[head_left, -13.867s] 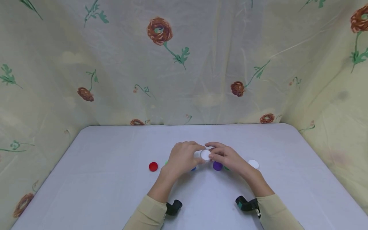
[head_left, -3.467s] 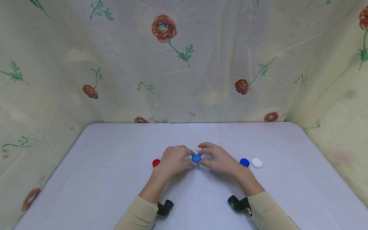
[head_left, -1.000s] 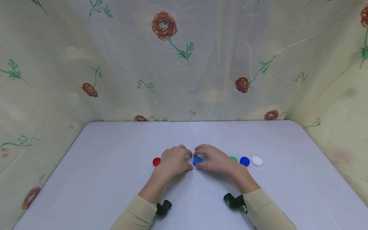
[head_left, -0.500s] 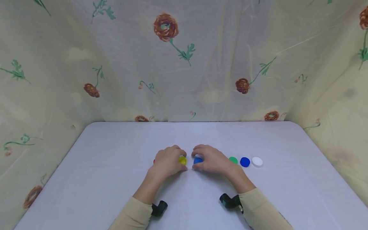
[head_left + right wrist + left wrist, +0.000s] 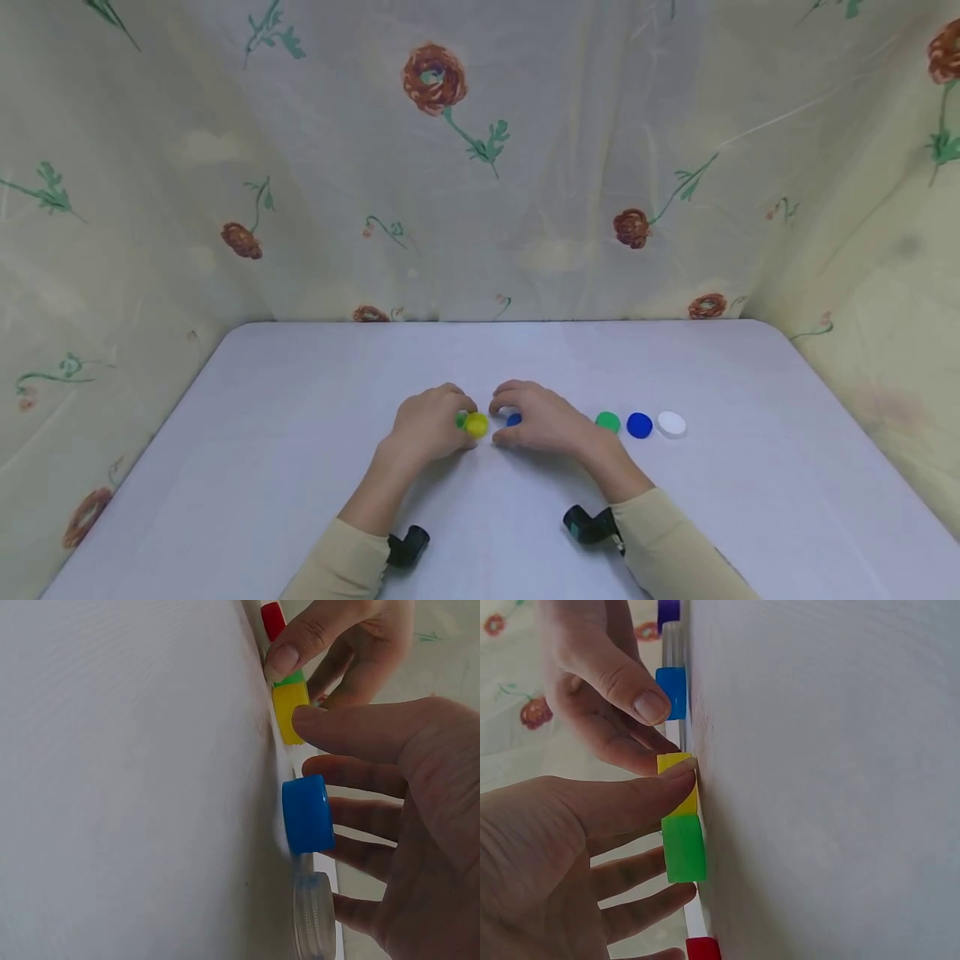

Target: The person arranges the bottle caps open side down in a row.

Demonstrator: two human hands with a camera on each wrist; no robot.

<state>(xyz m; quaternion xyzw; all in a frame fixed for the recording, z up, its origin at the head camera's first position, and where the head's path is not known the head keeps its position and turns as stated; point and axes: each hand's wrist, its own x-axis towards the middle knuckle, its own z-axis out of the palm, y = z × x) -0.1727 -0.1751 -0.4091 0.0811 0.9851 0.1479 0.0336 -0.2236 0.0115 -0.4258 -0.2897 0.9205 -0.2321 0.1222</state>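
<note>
My left hand (image 5: 429, 425) arches over the row of bottle caps, its thumb and forefinger on either side of the yellow cap (image 5: 476, 426). The green cap (image 5: 684, 849) sits right beside it, partly under that hand. In the left wrist view the thumb overlaps the yellow cap. My right hand (image 5: 543, 419) curves loosely about the blue cap (image 5: 308, 814), which stands on the table with space between it and the fingers. In the right wrist view, the right thumb tip overlaps the yellow cap's edge. A clear cap (image 5: 314, 915) stands beside the blue one.
Farther right on the white table (image 5: 300, 500) lie another green cap (image 5: 608, 422), a dark blue cap (image 5: 640, 425) and a white cap (image 5: 671, 424). A red cap (image 5: 703, 949) is at the row's left end; a purple cap (image 5: 669, 610) shows beyond the clear one. Flowered cloth (image 5: 540, 183) hangs behind.
The blue cap, held between both hands earlier, now stands on the table. Both hands have shifted left along the row, uncovering the yellow cap and the green cap at right; the red one is now hidden in the head view.
</note>
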